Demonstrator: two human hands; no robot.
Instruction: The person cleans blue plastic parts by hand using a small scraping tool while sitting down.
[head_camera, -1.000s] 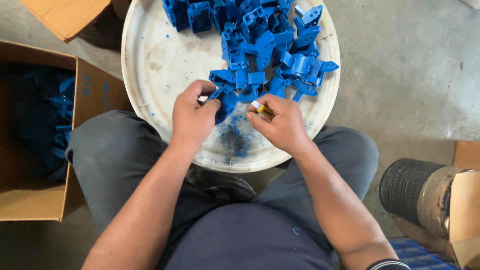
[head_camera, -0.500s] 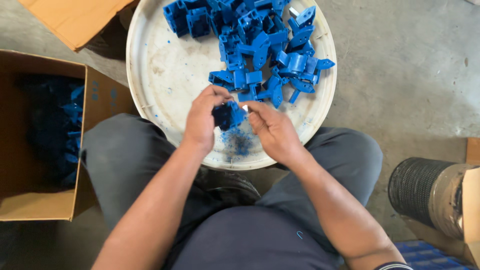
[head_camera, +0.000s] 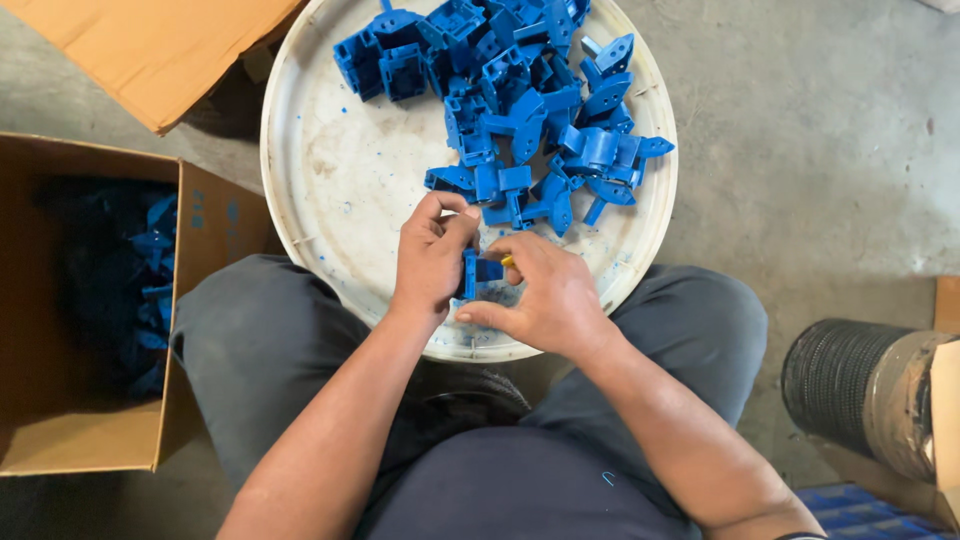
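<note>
My left hand (head_camera: 432, 258) grips a small blue plastic part (head_camera: 474, 272) over the near edge of a round white tray (head_camera: 330, 170). My right hand (head_camera: 540, 296) is pressed against the same part from the right, with a small yellow-tipped tool (head_camera: 507, 261) pinched in its fingers. A heap of several blue plastic parts (head_camera: 520, 110) lies on the far half of the tray. Blue shavings dot the tray under my hands.
An open cardboard box (head_camera: 60, 420) with blue parts (head_camera: 140, 290) inside stands at my left knee. A cardboard flap (head_camera: 150, 50) lies at the top left. A dark ribbed cylinder (head_camera: 850, 385) is at the right on the concrete floor.
My two hands have come together over the tray's near edge. The blue part is now held upright between them, and the view has shifted slightly closer.
</note>
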